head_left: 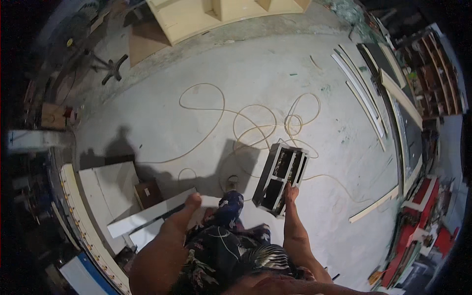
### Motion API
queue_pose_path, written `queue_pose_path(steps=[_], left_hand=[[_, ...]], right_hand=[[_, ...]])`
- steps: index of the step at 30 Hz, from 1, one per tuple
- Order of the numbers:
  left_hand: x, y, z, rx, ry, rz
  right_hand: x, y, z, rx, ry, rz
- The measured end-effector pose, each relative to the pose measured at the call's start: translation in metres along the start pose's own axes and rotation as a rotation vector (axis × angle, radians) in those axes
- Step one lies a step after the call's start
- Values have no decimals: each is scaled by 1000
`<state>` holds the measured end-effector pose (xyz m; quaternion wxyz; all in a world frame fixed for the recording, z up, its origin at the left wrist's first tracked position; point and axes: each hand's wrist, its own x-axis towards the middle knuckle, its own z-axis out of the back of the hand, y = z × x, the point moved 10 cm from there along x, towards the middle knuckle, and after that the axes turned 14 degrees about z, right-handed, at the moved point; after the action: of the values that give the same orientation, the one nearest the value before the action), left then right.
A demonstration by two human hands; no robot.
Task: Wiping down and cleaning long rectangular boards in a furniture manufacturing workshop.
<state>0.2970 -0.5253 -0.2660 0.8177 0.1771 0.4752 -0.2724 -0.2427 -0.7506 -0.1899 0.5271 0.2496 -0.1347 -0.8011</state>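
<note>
My right hand (292, 192) is closed around the middle rail of a dark, open-topped carrying box (267, 178) with pale edges. Its compartments hold many small pieces, too small to name. It hangs tilted by my right leg. My left hand (193, 199) appears over the end of a long white panel (142, 216). Its fingers are hidden, and I cannot tell if it touches the panel. Under that panel a large white cabinet-like piece (109, 189) stands at the left, with a small brown box (148, 193) beside it.
A thin tan hose (223, 105) loops over the grey floor (162, 123) ahead. At the far side stands a pale wooden cabinet frame (196, 22). Long strips (361, 93) and boards lie along the right, near a shelf (437, 73) and red parts (423, 196).
</note>
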Motion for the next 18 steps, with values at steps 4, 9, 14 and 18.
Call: queue_pose_path(steps=[4,9,14,18], left_hand=[[-2,113,21,-61,-177,84],[-25,144,-20,-112,-169,-21],[-37,160,-42,-456,-309,254],[-16,162,-23,-802,-154,168]], right_hand=[[20,54,53,-120,87,52],[29,113,82,-195,76,200],[55,57,74,-243,128,289],[63,84,5,-233,376,291]])
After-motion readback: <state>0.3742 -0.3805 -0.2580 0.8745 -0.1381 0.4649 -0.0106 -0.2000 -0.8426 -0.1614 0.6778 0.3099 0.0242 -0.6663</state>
